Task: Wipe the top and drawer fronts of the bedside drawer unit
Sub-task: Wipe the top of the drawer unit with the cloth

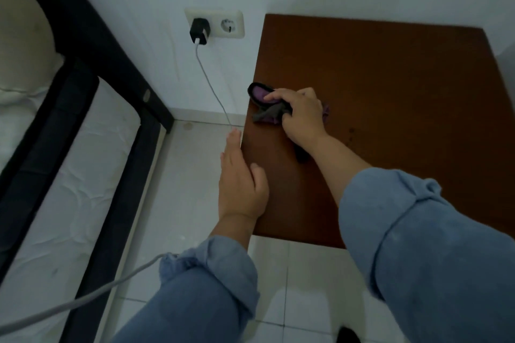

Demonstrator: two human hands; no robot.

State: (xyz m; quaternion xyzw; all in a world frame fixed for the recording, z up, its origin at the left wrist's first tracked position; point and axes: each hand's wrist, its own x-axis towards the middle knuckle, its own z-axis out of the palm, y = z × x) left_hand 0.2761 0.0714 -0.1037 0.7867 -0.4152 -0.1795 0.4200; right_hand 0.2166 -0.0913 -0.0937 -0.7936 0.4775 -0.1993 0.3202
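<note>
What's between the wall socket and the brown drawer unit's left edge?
In the head view, only bare white wall; the charger cable hangs left of it.

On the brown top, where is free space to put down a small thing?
The drawer unit top is bare from the right hand and its cloth to the wall and the right edge. The left edge is crowded: cloth there, left hand along it.

We see the unit top (390, 120) bare across its far and right parts, so hands could sweep there freely. The cloth (267, 111) under the right hand (301, 117) fills the near-left part. The left hand (239, 184) lies along the left edge. Left of the unit, a cable (211, 83) hangs from the charger (199, 31) through the floor gap beside the bed (83, 147).
</note>
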